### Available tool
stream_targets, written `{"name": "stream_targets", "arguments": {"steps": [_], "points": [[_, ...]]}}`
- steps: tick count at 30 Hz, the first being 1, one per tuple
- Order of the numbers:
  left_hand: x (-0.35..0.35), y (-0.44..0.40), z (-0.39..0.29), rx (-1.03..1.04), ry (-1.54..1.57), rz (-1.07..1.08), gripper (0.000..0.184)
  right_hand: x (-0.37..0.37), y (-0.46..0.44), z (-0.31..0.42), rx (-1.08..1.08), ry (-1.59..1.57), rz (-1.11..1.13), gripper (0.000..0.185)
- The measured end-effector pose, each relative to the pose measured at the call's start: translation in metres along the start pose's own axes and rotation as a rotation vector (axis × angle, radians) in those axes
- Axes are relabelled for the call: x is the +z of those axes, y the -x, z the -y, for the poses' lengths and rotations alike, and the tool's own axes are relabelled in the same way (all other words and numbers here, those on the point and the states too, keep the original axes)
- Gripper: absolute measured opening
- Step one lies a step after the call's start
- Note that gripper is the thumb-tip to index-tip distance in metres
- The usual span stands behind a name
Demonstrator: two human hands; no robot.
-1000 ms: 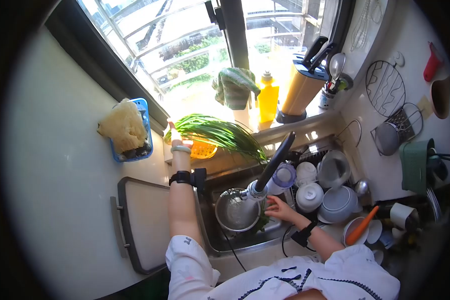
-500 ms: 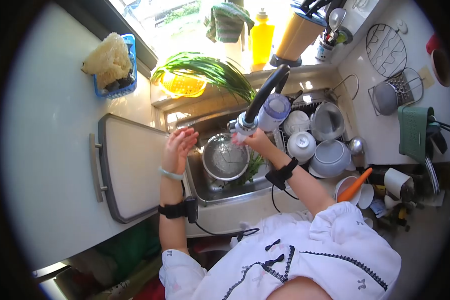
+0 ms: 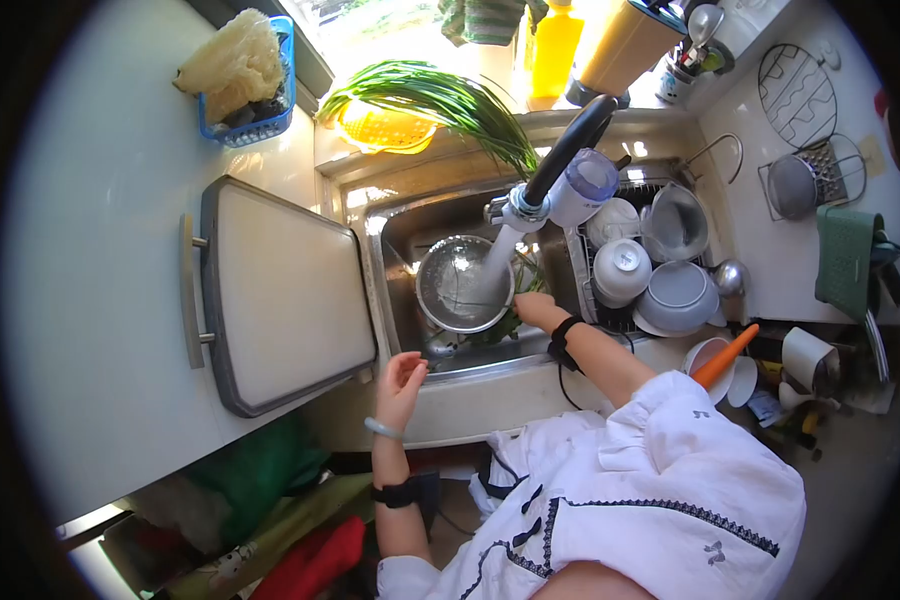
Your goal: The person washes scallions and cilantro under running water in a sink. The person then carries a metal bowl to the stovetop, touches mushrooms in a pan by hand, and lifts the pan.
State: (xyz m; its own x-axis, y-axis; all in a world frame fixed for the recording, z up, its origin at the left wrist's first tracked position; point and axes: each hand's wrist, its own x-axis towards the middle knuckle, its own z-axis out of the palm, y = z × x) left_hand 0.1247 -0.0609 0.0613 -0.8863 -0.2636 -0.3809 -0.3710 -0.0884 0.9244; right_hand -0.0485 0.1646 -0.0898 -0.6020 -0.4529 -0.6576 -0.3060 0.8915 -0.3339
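A metal bowl [image 3: 458, 320] stands in the steel sink [image 3: 395, 345], and a stream of water [image 3: 500, 255] from the black faucet [image 3: 570, 150] runs into it. Green leaves [image 3: 530, 275] lie around the bowl's right and lower side. My right hand [image 3: 538, 311] is down in the sink by the bowl's right rim, fingers curled in over the greens; what they hold, if anything, is hidden. Over the sink's front left corner, my left hand [image 3: 400, 385] is raised with loosely bent fingers and nothing in it.
Right of the sink, a dish rack holds white bowls [image 3: 622, 270] and a strainer [image 3: 675, 225]. A cutting board [image 3: 290, 300] lies to the left. Long green stalks [image 3: 430, 90] rest on a yellow basket [image 3: 385, 130] behind. A carrot [image 3: 725, 357] sticks out at the right.
Water now pours from the faucet into the bowl. My right hand has gone from the faucet down beside the bowl; my left hand has drawn back toward me. The view has shifted.
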Motion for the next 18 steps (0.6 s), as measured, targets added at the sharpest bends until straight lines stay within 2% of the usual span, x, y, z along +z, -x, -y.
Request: {"name": "stream_targets", "arguments": {"steps": [1, 2, 3, 5, 7, 8, 9, 10, 11, 12, 13, 14, 15, 17, 18], "points": [[0.004, -0.009, 0.01, 0.002, 0.018, -0.008, 0.021, -0.005, 0.007, 0.002, -0.081, -0.079, -0.062, 0.023], [0.01, -0.021, 0.019, 0.005, -0.112, 0.005, 0.023, -0.006, 0.006, -0.001, -0.235, -0.162, -0.126, 0.02], [0.017, -0.034, 0.023, 0.007, -0.244, 0.015, 0.025, -0.021, 0.017, 0.001, -0.24, -0.141, -0.123, 0.02], [0.033, -0.062, 0.023, 0.184, -0.662, -0.024, 0.031, -0.071, 0.063, 0.021, -0.253, -0.406, -0.134, 0.019], [0.044, -0.096, 0.043, 0.183, -0.807, 0.013, 0.034, -0.097, 0.085, 0.022, -0.27, -0.393, -0.108, 0.02], [0.047, -0.113, 0.057, 0.188, -0.808, 0.014, 0.034, -0.107, 0.094, 0.018, -0.279, -0.386, -0.081, 0.022], [0.05, -0.132, 0.072, 0.098, -0.805, 0.018, 0.037, -0.114, 0.102, 0.013, -0.276, -0.387, -0.089, 0.022], [0.054, -0.149, 0.086, 0.008, -0.8, 0.024, 0.04, -0.118, 0.112, 0.007, -0.369, -0.357, -0.152, 0.025], [0.057, -0.165, 0.099, 0.017, -0.799, 0.035, 0.04, -0.121, 0.121, 0.003, -0.457, -0.324, -0.215, 0.027], [0.06, -0.181, 0.111, -0.054, -0.807, -0.066, 0.045, -0.129, 0.134, 0.001, -0.445, -0.323, -0.221, 0.027], [0.063, -0.192, 0.117, -0.129, -0.813, -0.165, 0.051, -0.136, 0.149, 0.001, -0.498, -0.498, -0.143, 0.028], [0.063, -0.203, 0.124, -0.116, -0.828, -0.162, 0.058, -0.139, 0.158, 0.0, -0.549, -0.676, -0.064, 0.028], [0.061, -0.217, 0.138, -0.113, -0.826, -0.145, 0.058, -0.14, 0.162, -0.004, -0.534, -0.678, -0.071, 0.028], [0.065, -0.236, 0.17, -0.049, -0.636, -0.169, 0.06, -0.14, 0.168, -0.011, -0.346, -0.963, 0.166, 0.026], [0.075, -0.232, 0.169, -0.008, -0.702, -0.239, 0.049, -0.139, 0.167, -0.013, -0.267, -0.973, 0.136, 0.021]]}}
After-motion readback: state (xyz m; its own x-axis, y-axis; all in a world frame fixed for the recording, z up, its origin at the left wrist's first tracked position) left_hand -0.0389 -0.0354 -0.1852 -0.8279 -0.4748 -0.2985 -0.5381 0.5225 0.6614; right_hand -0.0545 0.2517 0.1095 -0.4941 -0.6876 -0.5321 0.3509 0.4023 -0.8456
